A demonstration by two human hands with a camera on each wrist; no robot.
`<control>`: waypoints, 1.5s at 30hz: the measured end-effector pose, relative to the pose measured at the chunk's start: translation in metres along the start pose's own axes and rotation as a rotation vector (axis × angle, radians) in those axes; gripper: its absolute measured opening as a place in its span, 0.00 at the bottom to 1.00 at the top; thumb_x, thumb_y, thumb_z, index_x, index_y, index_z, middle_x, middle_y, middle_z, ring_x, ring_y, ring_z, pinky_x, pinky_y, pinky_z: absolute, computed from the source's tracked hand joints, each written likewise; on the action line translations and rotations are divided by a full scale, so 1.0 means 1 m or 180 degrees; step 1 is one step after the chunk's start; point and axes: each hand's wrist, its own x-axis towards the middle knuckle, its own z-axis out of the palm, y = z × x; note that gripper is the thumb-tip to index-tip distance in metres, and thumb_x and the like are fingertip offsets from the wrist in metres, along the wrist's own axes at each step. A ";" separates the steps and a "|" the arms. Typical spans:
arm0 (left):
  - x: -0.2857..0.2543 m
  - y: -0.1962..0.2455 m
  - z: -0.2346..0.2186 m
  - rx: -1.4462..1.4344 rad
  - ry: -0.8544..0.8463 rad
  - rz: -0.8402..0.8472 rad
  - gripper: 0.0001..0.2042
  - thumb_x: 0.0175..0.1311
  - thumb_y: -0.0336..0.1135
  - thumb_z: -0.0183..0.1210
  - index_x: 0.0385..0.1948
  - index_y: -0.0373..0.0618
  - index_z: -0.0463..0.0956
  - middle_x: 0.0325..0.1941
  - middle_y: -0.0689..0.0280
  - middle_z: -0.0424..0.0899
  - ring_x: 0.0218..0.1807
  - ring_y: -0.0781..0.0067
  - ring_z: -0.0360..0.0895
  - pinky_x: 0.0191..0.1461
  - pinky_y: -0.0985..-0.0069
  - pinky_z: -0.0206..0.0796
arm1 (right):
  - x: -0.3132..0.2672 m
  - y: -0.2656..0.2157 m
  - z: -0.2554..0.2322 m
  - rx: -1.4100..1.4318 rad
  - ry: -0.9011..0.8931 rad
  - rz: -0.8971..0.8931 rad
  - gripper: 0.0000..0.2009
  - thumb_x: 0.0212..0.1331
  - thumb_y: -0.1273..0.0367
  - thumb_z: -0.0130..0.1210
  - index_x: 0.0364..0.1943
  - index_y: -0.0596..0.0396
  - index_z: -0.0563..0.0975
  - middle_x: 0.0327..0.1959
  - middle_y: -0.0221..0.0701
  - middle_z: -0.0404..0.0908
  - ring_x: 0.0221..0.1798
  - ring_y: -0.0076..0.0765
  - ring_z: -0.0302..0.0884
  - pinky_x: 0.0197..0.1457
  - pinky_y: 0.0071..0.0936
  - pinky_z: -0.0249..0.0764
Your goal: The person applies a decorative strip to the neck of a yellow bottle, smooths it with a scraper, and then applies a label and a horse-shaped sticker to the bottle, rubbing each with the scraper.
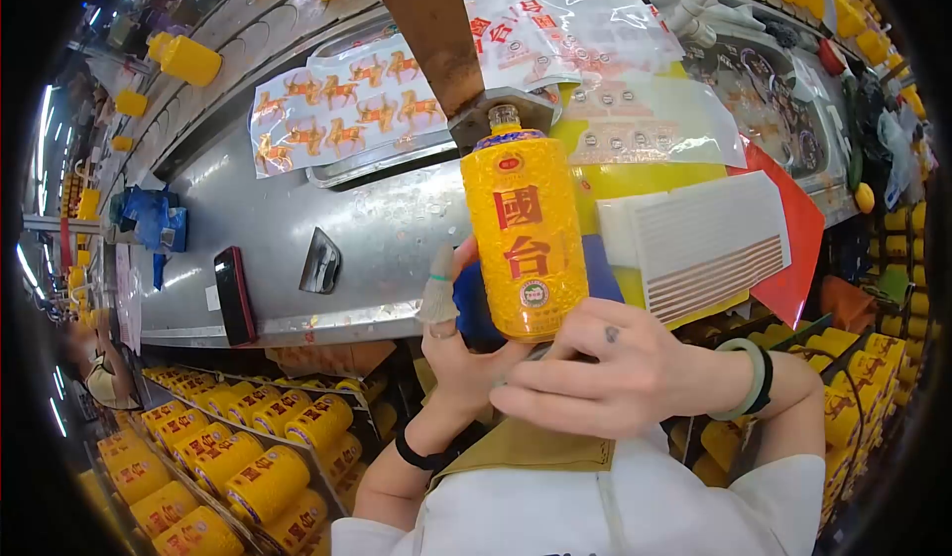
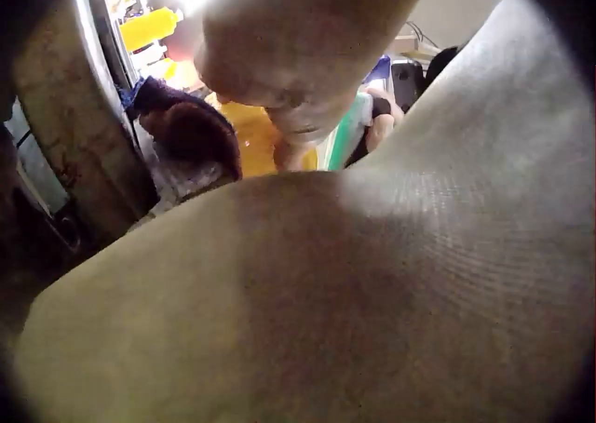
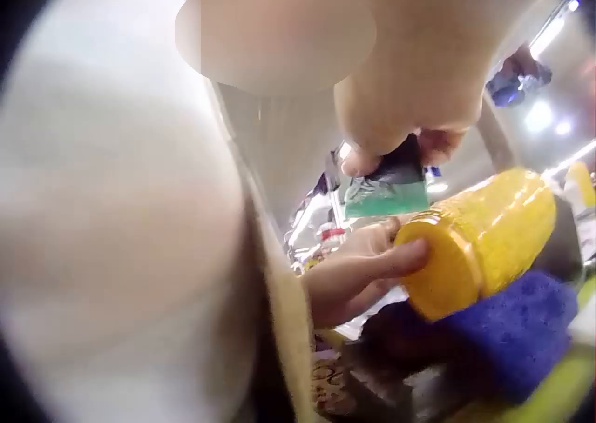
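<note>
A yellow bottle (image 1: 526, 239) with red characters, a small round label and a clear glass neck lies on its back, its neck against a brown metal bracket (image 1: 421, 20). My left hand (image 1: 461, 353) holds it near the base; the thumb is on the base and the fingers lie along its left side. Whitish covers (image 1: 437, 303) sit on a left finger. Close by the base, my right hand (image 1: 620, 368) pinches a flat black-and-green scraper (image 3: 386, 190), mostly hidden in the head view. A blue pad (image 3: 521, 335) lies under the bottle.
Decal sheets with horses (image 1: 342, 110) and red characters (image 1: 506, 25) lie beyond the bottle. Left on the metal table are a phone (image 1: 235, 295) and a small dark packet (image 1: 320, 261). At right lies striped paper (image 1: 709, 244). Yellow bottles (image 1: 283, 467) fill racks below.
</note>
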 end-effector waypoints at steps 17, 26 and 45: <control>0.006 0.002 -0.007 0.0312 -0.0162 0.0043 0.52 0.43 0.32 0.84 0.74 0.34 0.62 0.66 0.52 0.79 0.65 0.62 0.79 0.71 0.63 0.68 | 0.035 0.059 -0.010 -0.0508 0.0297 -0.0107 0.13 0.51 0.66 0.68 0.42 0.48 0.85 0.39 0.22 0.81 0.36 0.29 0.72 0.43 0.30 0.70; 0.002 0.009 -0.005 0.0172 -0.0006 -0.0020 0.49 0.45 0.28 0.82 0.74 0.42 0.65 0.70 0.53 0.75 0.66 0.59 0.75 0.69 0.65 0.68 | 0.018 0.041 -0.010 -0.0414 -0.0211 -0.1055 0.16 0.48 0.67 0.67 0.44 0.47 0.86 0.44 0.17 0.84 0.35 0.29 0.70 0.45 0.30 0.69; 0.029 0.020 -0.012 0.0158 -0.0577 -0.0072 0.51 0.45 0.39 0.84 0.74 0.39 0.64 0.77 0.48 0.67 0.73 0.47 0.70 0.75 0.60 0.62 | -0.016 0.063 -0.042 0.0980 0.1835 0.2362 0.14 0.73 0.80 0.48 0.60 0.59 0.77 0.52 0.27 0.77 0.52 0.18 0.72 0.58 0.18 0.68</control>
